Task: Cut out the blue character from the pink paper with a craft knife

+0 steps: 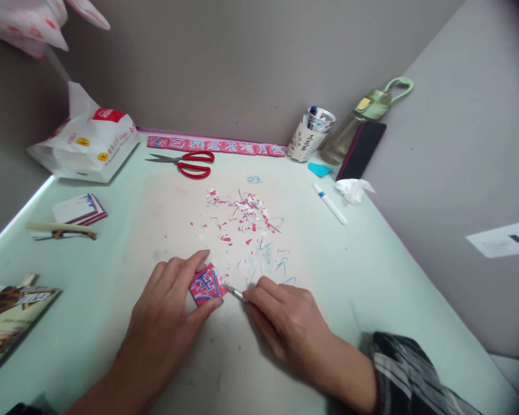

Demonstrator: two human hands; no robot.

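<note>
Pink and blue, the small paper square lies flat on the surface, close to you. Your left hand pins it between forefinger and thumb; your right hand pinches a craft knife, tip at the square's edge. Paper scraps lie just beyond, red scissors farther back.

You see red scissors near back wall, tissue pack at far left, card stack below it. Pen cup, green bottle, dark phone crowd far right corner; white marker beside crumpled tissue.
</note>
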